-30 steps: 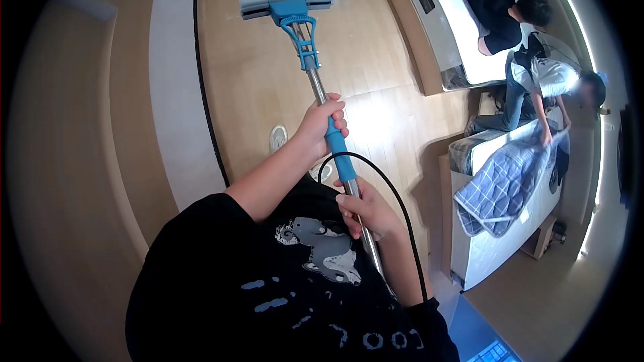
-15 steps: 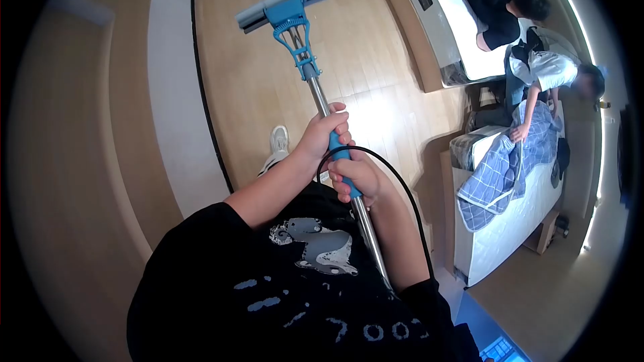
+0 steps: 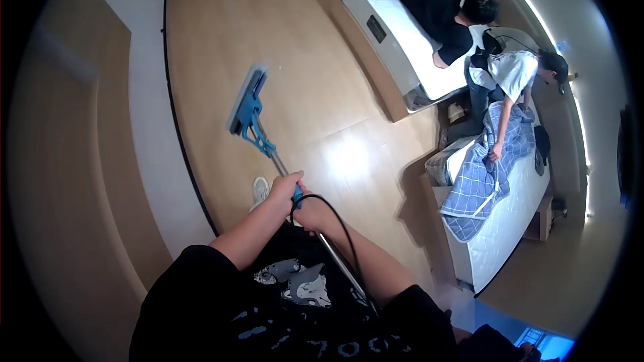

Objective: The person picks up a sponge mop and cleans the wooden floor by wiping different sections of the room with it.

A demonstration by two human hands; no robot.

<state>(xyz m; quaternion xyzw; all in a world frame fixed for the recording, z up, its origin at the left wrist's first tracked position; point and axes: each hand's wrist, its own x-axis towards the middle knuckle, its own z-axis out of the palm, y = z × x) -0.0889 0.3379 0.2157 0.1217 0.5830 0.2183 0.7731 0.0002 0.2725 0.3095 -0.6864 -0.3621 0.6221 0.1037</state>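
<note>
A sponge mop (image 3: 249, 110) with a blue and grey head and a metal pole lies slantwise in front of me. My left hand (image 3: 286, 188) is wrapped round the pole at the upper end of its blue grip. Lower on the same grip, close behind, my right hand (image 3: 314, 214) is closed round it. The pole runs down past my right forearm towards my body. A thin black cable (image 3: 345, 234) loops over the right hand. Whether the mop head touches the floor I cannot tell.
Pale wooden floor (image 3: 302, 100) stretches ahead, with a wall (image 3: 144, 94) along the left. On the right stand two beds with white mattresses (image 3: 500, 255). One person (image 3: 513, 70) bends over a blue checked quilt (image 3: 469, 191); another person (image 3: 433, 0) in black leans over the farther bed.
The mop head has swung left and down in view and turned from crosswise to steep. Both hands, still on the grip, sit lower and farther left. The view has shifted.
</note>
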